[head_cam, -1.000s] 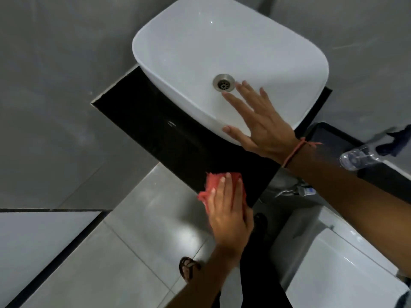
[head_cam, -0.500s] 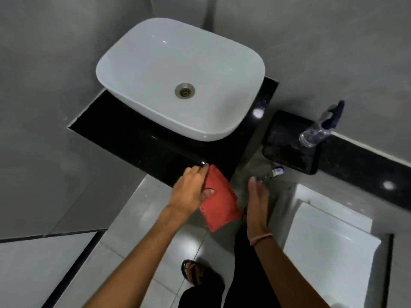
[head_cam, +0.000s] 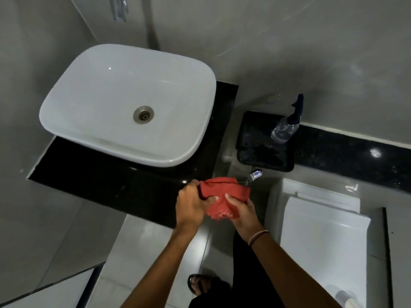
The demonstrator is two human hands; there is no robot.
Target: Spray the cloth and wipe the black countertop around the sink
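Observation:
A red cloth (head_cam: pixel 222 192) is bunched between both hands just off the front right corner of the black countertop (head_cam: pixel 115 187). My left hand (head_cam: pixel 192 204) grips its left side and my right hand (head_cam: pixel 241 211) grips its right side from below. The white basin (head_cam: pixel 106 90) sits on the countertop to the upper left. A clear spray bottle (head_cam: pixel 285 126) with a dark trigger head stands on a black tray (head_cam: pixel 262 152) to the right of the sink, out of both hands.
A white toilet (head_cam: pixel 320 236) stands at the lower right, below a black ledge (head_cam: pixel 355 152) along the wall. A chrome tap (head_cam: pixel 120 7) hangs on the grey wall above the basin. My sandalled foot (head_cam: pixel 198 283) is on the pale floor tiles.
My right hand left the basin rim and came down to the cloth, which both hands now hold. The view has pulled back, bringing the spray bottle and toilet into sight.

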